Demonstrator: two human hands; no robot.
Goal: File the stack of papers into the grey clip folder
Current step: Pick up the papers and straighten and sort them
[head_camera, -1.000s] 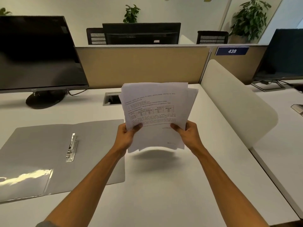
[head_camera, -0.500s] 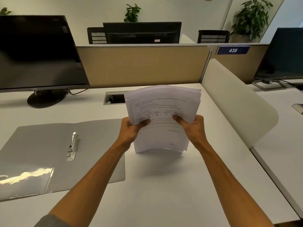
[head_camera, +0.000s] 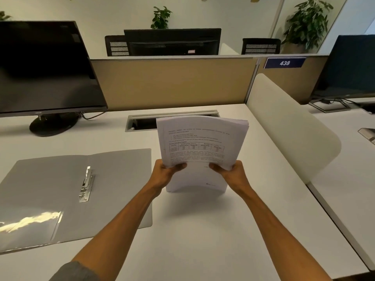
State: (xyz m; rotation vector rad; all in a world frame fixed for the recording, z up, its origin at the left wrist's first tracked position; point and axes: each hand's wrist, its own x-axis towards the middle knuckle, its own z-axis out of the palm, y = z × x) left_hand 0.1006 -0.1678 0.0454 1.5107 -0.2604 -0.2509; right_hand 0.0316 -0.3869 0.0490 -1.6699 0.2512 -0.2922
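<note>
I hold a stack of white printed papers (head_camera: 200,142) upright on the desk, its bottom edge resting on the white surface and its sheets bowed. My left hand (head_camera: 165,174) grips the stack's left edge and my right hand (head_camera: 231,174) grips its right edge. The grey clip folder (head_camera: 113,179) lies open and flat on the desk to the left of the papers. Its metal clip (head_camera: 86,184) sits along the middle fold, and a clear pocket covers its lower left corner.
A black monitor (head_camera: 44,72) stands at the back left. A cable slot (head_camera: 142,122) is set in the desk behind the papers. A beige partition (head_camera: 172,82) closes the back, and a rounded white divider (head_camera: 292,126) runs along the right side.
The papers came down from mid-air until their bottom edge met the desk. The loose, fanned sheets now line up more evenly. Both hands kept their grip.
</note>
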